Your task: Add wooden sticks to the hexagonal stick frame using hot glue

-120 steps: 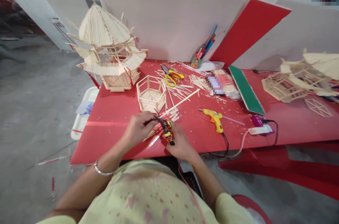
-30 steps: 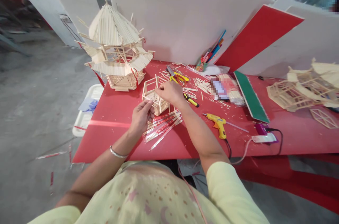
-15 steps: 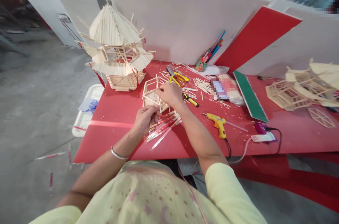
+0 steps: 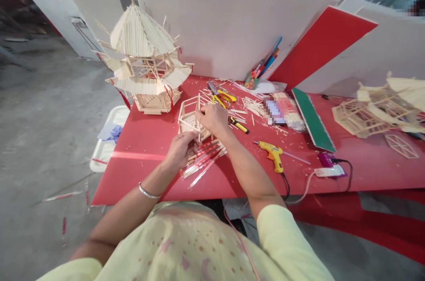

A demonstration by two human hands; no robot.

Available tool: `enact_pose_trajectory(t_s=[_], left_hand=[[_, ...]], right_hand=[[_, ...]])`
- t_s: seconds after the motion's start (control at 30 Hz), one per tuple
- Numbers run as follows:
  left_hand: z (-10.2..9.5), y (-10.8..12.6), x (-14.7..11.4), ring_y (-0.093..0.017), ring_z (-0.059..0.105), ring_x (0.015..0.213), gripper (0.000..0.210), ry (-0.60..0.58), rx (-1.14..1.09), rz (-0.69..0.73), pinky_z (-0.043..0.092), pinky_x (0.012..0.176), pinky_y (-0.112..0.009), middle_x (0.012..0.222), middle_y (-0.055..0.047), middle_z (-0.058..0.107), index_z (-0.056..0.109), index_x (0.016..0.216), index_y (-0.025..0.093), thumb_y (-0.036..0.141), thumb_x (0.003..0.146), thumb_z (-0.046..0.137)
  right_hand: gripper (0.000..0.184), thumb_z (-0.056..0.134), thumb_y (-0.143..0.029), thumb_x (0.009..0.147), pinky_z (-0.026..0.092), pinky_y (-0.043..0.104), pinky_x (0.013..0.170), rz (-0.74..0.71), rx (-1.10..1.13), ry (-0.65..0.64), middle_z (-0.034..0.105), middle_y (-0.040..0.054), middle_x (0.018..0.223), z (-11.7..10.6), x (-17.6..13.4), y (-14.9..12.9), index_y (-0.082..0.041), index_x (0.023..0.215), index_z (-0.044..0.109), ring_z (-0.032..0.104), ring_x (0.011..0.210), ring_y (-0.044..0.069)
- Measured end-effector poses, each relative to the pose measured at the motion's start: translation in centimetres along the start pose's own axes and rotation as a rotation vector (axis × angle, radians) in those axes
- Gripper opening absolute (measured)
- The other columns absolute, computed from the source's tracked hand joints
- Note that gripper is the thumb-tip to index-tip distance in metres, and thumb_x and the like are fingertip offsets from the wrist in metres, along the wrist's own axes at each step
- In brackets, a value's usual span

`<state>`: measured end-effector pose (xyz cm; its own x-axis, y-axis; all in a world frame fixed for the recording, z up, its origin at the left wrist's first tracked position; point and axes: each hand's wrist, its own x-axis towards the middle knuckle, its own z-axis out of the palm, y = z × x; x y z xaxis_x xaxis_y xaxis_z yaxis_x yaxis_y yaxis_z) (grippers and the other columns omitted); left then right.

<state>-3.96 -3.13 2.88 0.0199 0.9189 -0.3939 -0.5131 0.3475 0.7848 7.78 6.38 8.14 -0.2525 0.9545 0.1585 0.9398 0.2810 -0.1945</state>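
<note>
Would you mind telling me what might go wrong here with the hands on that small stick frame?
The frame looks thin, so the right hand or left hand might crack a rail. The right forearm lies near the glue gun, whose tip may be hot. The cutter lies close behind the right hand.

We see the cutters [image 4: 238, 125] out of the right hand [image 4: 212, 119] now, lying on the worktop [image 4: 139, 148]; both hands have gone up to the small stick frame [image 4: 190, 118], the left hand [image 4: 179, 150] apparently touching its near side.
</note>
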Motion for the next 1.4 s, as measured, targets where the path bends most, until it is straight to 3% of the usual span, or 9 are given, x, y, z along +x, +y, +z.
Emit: enact_pose_trajectory(t_s=[0.27,0.4,0.5,0.67,0.77,1.13,1.4], left_hand=[[0.0,0.1,0.2,-0.006,0.050,0.041,0.028,0.009,0.006,0.000,0.031,0.036,-0.017,0.059,-0.002,0.064,0.071,0.076,0.011,0.036,0.070,0.081],[0.0,0.1,0.1,-0.006,0.048,0.039,0.028,0.033,0.027,0.007,0.029,0.035,-0.018,0.055,-0.001,0.060,0.064,0.065,0.014,0.037,0.072,0.079],[-0.3,-0.2,0.2,-0.006,0.044,0.038,0.030,0.078,0.061,0.094,0.030,0.036,-0.018,0.051,0.004,0.053,0.061,0.065,0.016,0.038,0.074,0.079],[-1.0,-1.0,0.7,-0.006,0.045,0.040,0.028,0.142,0.147,0.284,0.031,0.039,-0.018,0.054,0.006,0.054,0.067,0.086,0.019,0.042,0.078,0.080],[-1.0,-1.2,0.8,-0.006,0.043,0.041,0.029,0.105,0.117,0.265,0.031,0.040,-0.018,0.054,0.005,0.056,0.071,0.090,0.018,0.043,0.078,0.079],[-0.5,-0.5,0.4,-0.006,0.049,0.041,0.028,-0.002,0.005,0.164,0.032,0.038,-0.018,0.058,0.003,0.060,0.064,0.074,0.016,0.040,0.075,0.080],[-0.5,-0.4,0.4,-0.006,0.055,0.043,0.033,-0.002,0.003,0.159,0.034,0.036,-0.018,0.072,0.000,0.070,0.066,0.087,0.015,0.041,0.073,0.082]], right_hand=[[0.038,0.050,-0.042,0.097,0.038,0.028,0.070,0.008,-0.002,-0.026,0.080,0.0090,0.092,-0.2,-0.1,-0.1,-0.022,0.097,0.084,0.069,0.083,0.021],[0.039,0.050,-0.041,0.097,0.038,0.029,0.070,0.007,-0.007,-0.031,0.080,0.0097,0.092,-0.3,-0.1,-0.1,-0.021,0.097,0.083,0.069,0.083,0.021],[0.039,0.050,-0.041,0.097,0.037,0.029,0.069,0.007,0.000,-0.018,0.080,0.0098,0.090,-0.3,-0.2,-0.1,-0.021,0.096,0.083,0.069,0.082,0.021],[0.038,0.051,-0.041,0.097,0.038,0.028,0.070,0.009,0.009,-0.021,0.080,0.0102,0.093,-0.3,-0.2,-0.2,-0.022,0.097,0.083,0.069,0.084,0.022],[0.038,0.051,-0.042,0.097,0.038,0.028,0.069,0.008,0.007,-0.016,0.080,0.0099,0.091,-0.2,-0.1,-0.1,-0.022,0.096,0.084,0.069,0.083,0.022],[0.041,0.049,-0.044,0.098,0.039,0.029,0.070,0.008,-0.015,0.002,0.080,0.0102,0.090,0.2,0.0,0.0,-0.022,0.095,0.083,0.070,0.081,0.021],[0.042,0.048,-0.043,0.100,0.042,0.028,0.073,0.024,-0.026,-0.003,0.081,0.0116,0.095,0.2,-0.2,-0.4,-0.021,0.097,0.083,0.071,0.086,0.022]])
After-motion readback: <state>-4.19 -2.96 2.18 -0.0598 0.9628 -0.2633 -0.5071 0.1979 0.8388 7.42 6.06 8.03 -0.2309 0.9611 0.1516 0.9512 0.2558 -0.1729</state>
